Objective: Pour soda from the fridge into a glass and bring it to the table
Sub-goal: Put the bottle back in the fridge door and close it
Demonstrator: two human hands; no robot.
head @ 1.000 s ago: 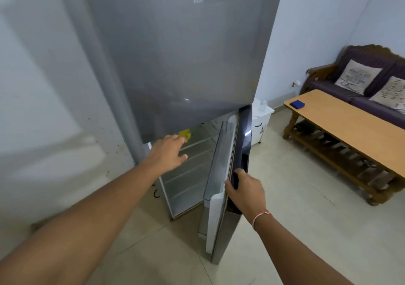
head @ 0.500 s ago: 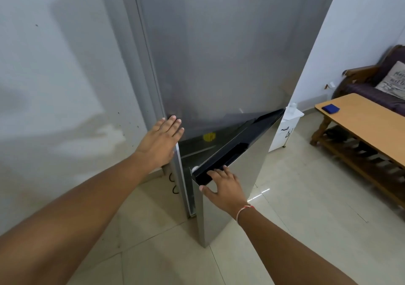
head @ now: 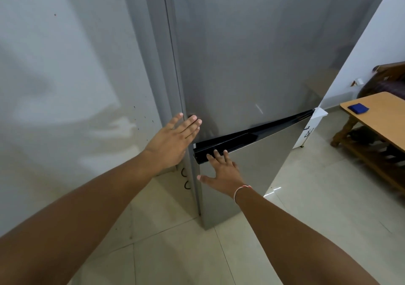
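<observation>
Fridge [head: 241, 54]: 2 doors look closed; left hand [head: 173, 140], right hand [head: 223, 173] spread flat.

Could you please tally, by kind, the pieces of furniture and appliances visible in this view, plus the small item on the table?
Tall grey metal fridge: 1
Light wooden table with a lower shelf: 1
Dark wooden-framed sofa: 1
Small white cabinet beside the fridge: 1
Flat blue object on the table: 1
Total: 5
</observation>
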